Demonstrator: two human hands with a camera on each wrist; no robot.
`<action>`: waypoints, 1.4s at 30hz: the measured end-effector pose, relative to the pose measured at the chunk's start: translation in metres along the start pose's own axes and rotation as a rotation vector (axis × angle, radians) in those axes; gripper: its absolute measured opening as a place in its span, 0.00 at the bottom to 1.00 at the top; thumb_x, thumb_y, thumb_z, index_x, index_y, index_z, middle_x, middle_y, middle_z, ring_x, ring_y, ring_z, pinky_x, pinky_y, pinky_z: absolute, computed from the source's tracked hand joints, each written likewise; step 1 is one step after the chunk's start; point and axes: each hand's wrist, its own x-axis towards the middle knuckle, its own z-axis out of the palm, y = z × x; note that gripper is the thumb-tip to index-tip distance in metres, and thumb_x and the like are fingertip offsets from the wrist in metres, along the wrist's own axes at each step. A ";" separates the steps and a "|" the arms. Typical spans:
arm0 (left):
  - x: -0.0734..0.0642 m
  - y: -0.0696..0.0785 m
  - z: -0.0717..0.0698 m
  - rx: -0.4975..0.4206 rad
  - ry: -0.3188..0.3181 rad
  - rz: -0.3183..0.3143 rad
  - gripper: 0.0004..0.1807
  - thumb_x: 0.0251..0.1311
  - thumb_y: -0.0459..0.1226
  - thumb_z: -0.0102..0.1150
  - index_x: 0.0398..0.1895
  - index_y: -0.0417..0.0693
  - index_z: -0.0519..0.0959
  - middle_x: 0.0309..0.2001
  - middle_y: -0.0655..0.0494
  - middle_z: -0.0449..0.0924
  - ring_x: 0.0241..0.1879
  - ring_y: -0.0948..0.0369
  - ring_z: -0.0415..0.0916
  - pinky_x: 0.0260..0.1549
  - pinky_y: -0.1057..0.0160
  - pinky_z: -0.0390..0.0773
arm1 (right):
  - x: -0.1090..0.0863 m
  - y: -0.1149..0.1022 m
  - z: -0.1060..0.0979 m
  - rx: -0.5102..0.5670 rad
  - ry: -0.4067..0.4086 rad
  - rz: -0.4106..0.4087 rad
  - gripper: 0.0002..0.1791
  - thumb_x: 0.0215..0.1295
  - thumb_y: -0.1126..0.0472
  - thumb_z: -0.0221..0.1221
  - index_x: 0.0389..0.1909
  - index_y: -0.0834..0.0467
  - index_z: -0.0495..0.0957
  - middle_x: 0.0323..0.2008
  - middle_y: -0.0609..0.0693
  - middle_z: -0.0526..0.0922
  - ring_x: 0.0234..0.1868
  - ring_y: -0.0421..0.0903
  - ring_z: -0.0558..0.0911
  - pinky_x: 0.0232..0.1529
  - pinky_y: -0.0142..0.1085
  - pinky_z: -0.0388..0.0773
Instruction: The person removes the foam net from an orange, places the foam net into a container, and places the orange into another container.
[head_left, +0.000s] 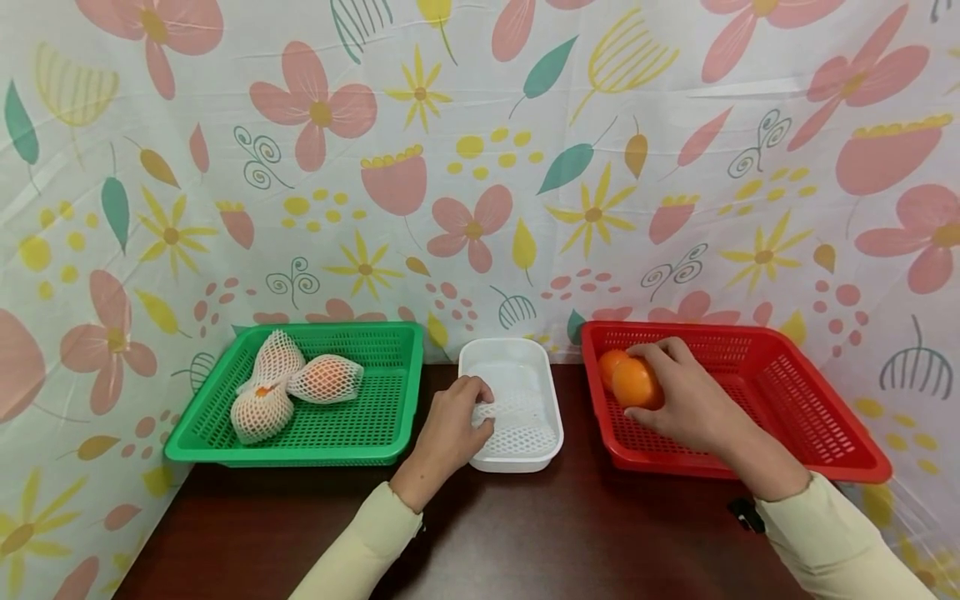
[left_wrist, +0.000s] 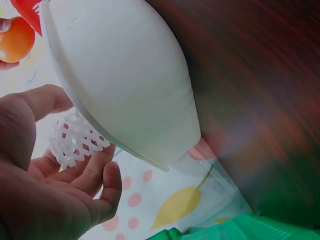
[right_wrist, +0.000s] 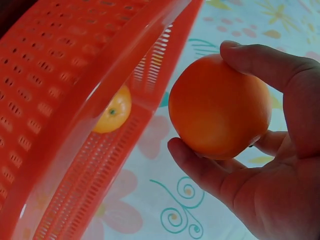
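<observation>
My right hand [head_left: 693,402] grips an orange [head_left: 634,385] over the left part of the red basket [head_left: 813,379]. In the right wrist view, thumb and fingers curve round that orange [right_wrist: 217,107], and a second orange [right_wrist: 116,111] lies in the basket. My left hand [head_left: 448,427] is at the left side of the white tray [head_left: 498,358]. Its fingers curl round a white foam net [left_wrist: 75,141], seen best in the left wrist view. Part of the net [head_left: 483,411] is hidden by the hand in the head view.
On the left stands a green basket [head_left: 352,429] with three fruits in foam nets [head_left: 262,412]. The tray sits between the two baskets on a dark wooden table [head_left: 540,533]. A flowered cloth [head_left: 480,167] hangs close behind them. Something small and black [head_left: 746,514] shows beside the right sleeve.
</observation>
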 end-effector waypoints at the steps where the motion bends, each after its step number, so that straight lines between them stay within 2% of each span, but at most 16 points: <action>1: -0.001 0.000 0.000 0.005 -0.004 0.005 0.14 0.60 0.34 0.74 0.43 0.50 0.78 0.46 0.56 0.81 0.43 0.56 0.81 0.48 0.58 0.82 | 0.001 0.001 0.000 -0.006 -0.006 0.000 0.47 0.52 0.56 0.81 0.71 0.58 0.69 0.61 0.63 0.69 0.53 0.62 0.78 0.50 0.62 0.84; 7: -0.002 0.003 -0.001 0.074 -0.012 0.046 0.16 0.64 0.48 0.73 0.45 0.52 0.79 0.42 0.58 0.81 0.42 0.58 0.80 0.53 0.49 0.76 | 0.007 0.006 0.002 -0.023 -0.061 -0.003 0.46 0.50 0.58 0.81 0.69 0.57 0.68 0.61 0.63 0.70 0.53 0.60 0.78 0.48 0.59 0.86; 11: -0.002 0.003 0.000 0.112 0.012 0.063 0.14 0.69 0.51 0.68 0.45 0.53 0.81 0.41 0.59 0.83 0.42 0.59 0.81 0.52 0.50 0.77 | 0.013 0.011 0.002 -0.026 -0.091 -0.024 0.46 0.47 0.59 0.82 0.65 0.57 0.68 0.59 0.61 0.71 0.52 0.58 0.78 0.47 0.56 0.87; 16: -0.001 0.002 0.000 0.133 0.015 0.059 0.07 0.68 0.45 0.71 0.42 0.56 0.84 0.42 0.60 0.82 0.43 0.58 0.80 0.48 0.52 0.76 | 0.021 0.016 0.005 -0.031 -0.131 -0.031 0.47 0.45 0.60 0.83 0.65 0.58 0.68 0.59 0.59 0.71 0.53 0.57 0.78 0.47 0.55 0.87; 20: 0.001 0.003 0.000 0.132 0.033 0.064 0.07 0.65 0.39 0.74 0.42 0.56 0.84 0.42 0.60 0.81 0.43 0.57 0.79 0.46 0.54 0.75 | 0.025 0.019 0.009 -0.060 -0.148 -0.048 0.48 0.43 0.59 0.84 0.68 0.59 0.72 0.59 0.58 0.74 0.53 0.57 0.79 0.46 0.54 0.87; 23: 0.004 0.004 -0.001 0.112 0.068 0.065 0.09 0.64 0.35 0.75 0.41 0.54 0.83 0.42 0.59 0.82 0.44 0.57 0.79 0.46 0.56 0.77 | 0.027 0.020 0.012 -0.082 -0.154 -0.067 0.47 0.43 0.59 0.84 0.67 0.59 0.74 0.59 0.58 0.75 0.53 0.57 0.79 0.45 0.54 0.87; 28: 0.009 0.006 -0.001 0.084 0.146 0.031 0.10 0.62 0.30 0.73 0.38 0.53 0.80 0.41 0.58 0.80 0.43 0.59 0.79 0.44 0.61 0.81 | 0.031 0.021 0.015 -0.117 -0.161 -0.078 0.47 0.42 0.60 0.84 0.66 0.59 0.74 0.58 0.57 0.77 0.51 0.56 0.79 0.47 0.55 0.87; 32: 0.013 0.006 0.002 0.136 0.195 0.015 0.10 0.62 0.31 0.73 0.36 0.53 0.80 0.40 0.58 0.80 0.41 0.58 0.80 0.46 0.57 0.80 | 0.033 0.021 0.016 -0.127 -0.188 -0.062 0.48 0.42 0.59 0.84 0.65 0.60 0.72 0.57 0.59 0.76 0.50 0.56 0.79 0.47 0.55 0.87; 35: 0.014 0.006 0.005 0.205 0.194 0.020 0.10 0.62 0.32 0.73 0.35 0.55 0.80 0.38 0.60 0.80 0.40 0.58 0.81 0.48 0.53 0.77 | 0.036 0.021 0.016 -0.129 -0.221 -0.033 0.48 0.42 0.57 0.85 0.65 0.61 0.70 0.56 0.59 0.76 0.49 0.56 0.80 0.47 0.55 0.87; 38: 0.014 0.005 0.008 0.246 0.166 0.039 0.11 0.60 0.32 0.74 0.35 0.56 0.80 0.37 0.61 0.80 0.40 0.59 0.80 0.49 0.53 0.76 | 0.039 0.024 0.018 -0.132 -0.256 -0.002 0.50 0.42 0.54 0.85 0.64 0.61 0.69 0.56 0.60 0.75 0.49 0.56 0.80 0.48 0.55 0.87; 42: 0.011 0.006 0.009 0.229 0.113 0.053 0.11 0.58 0.31 0.74 0.35 0.55 0.82 0.37 0.61 0.80 0.40 0.58 0.80 0.50 0.52 0.76 | 0.042 0.029 0.024 -0.136 -0.284 0.013 0.50 0.42 0.54 0.85 0.64 0.61 0.68 0.55 0.60 0.75 0.48 0.55 0.80 0.48 0.55 0.87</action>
